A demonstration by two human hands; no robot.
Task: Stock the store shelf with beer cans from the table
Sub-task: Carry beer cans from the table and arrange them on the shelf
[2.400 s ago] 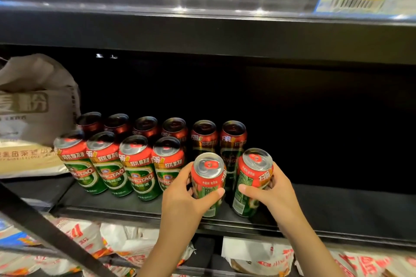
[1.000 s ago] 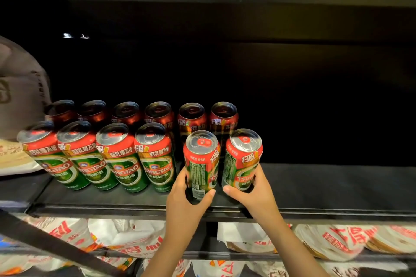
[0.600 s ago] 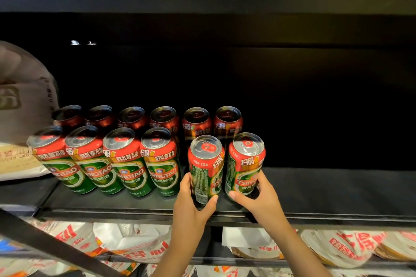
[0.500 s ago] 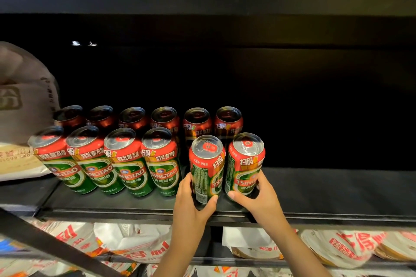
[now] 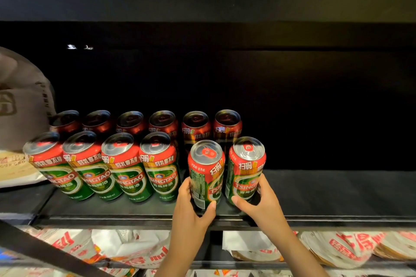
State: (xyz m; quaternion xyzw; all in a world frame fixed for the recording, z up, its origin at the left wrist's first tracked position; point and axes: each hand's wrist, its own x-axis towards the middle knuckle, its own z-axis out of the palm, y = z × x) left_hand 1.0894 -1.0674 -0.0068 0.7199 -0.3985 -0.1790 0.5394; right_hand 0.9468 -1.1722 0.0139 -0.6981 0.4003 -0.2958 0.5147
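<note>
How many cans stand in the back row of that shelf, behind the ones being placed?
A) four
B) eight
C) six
C: the back row shows six dark-topped cans side by side, while the left hand and right hand each grip a can in front.

Left hand [image 5: 191, 211] curled round one beer can [image 5: 207, 173], right hand [image 5: 258, 202] round another can [image 5: 245, 168] just beside it, both upright on the shelf [image 5: 337, 193]. Left of the hands, two rows of cans [image 5: 126, 164].
</note>
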